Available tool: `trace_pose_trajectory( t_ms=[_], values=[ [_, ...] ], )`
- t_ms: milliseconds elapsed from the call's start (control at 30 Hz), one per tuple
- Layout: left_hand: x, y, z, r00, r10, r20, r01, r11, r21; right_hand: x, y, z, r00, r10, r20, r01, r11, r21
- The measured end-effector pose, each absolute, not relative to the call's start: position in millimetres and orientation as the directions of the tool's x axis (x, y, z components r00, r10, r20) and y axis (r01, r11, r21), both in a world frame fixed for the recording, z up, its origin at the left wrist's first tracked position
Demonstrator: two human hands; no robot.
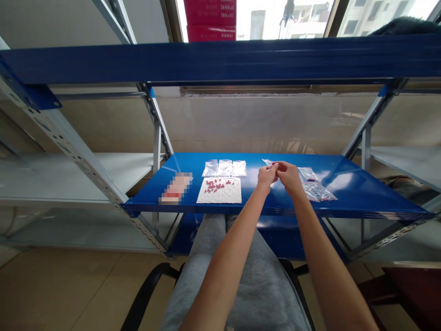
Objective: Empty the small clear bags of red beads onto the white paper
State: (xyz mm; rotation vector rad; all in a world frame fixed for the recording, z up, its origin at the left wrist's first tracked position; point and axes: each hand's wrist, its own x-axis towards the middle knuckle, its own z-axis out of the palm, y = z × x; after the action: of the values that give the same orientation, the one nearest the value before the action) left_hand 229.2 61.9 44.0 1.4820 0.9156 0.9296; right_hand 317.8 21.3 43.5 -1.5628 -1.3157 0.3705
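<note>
Blue steel shelf rack point(220, 59) with grey perforated uprights point(74, 142); red cartons point(210, 20) at the window point(347, 23); black chair armrest point(148, 285) above beige floor tiles point(58, 285).

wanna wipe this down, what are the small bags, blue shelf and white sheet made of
The small bags look like thin clear plastic, glossy with crinkled highlights. The blue shelf looks like painted steel, its gloss reflecting the window. The white sheet looks like matte paper, maybe cloth.

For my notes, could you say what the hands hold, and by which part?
A small clear plastic bag, pinched by its lower end between the hands.
</note>
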Motion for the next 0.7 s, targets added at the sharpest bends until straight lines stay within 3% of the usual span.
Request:
trace_pose_trajectory(
  t_ms=[33, 100, 200, 367, 467, 600, 700],
  values=[
    [217, 57, 46, 0.377, 0.924, 0.067, 0.003, -0.073, 0.997, 302, 11, 43, 0.422, 0.832, 0.36, 0.364, 0.208, -0.908],
    [188, 44, 48, 0.336, 0.939, 0.074, -0.096, -0.043, 0.994, 273, -11, 41, 0.546, 0.759, 0.354, 0.067, 0.382, -0.922],
    [137, 20, 48, 0.332, 0.941, 0.067, -0.441, 0.092, 0.893, 241, -39, 37, 0.677, 0.701, 0.223, -0.13, 0.413, -0.902],
    [69, -9, 42, 0.411, 0.91, 0.052, -0.469, 0.162, 0.868, 217, -46, 34, 0.543, 0.836, -0.072, -0.207, 0.05, -0.977],
    [48, -14, 38, 0.373, 0.928, 0.019, -0.47, 0.171, 0.866, 204, -37, 32, 0.533, 0.838, -0.117, -0.166, -0.032, -0.986],
    [31, -13, 36, 0.33, 0.944, 0.0, -0.479, 0.167, 0.862, 186, -35, 33, 0.614, 0.789, 0.016, -0.091, 0.091, -0.992],
    [25, -11, 35, 0.348, 0.937, -0.005, -0.476, 0.182, 0.86, 171, -41, 42, 0.475, 0.871, 0.129, -0.14, 0.219, -0.966]
  ],
)
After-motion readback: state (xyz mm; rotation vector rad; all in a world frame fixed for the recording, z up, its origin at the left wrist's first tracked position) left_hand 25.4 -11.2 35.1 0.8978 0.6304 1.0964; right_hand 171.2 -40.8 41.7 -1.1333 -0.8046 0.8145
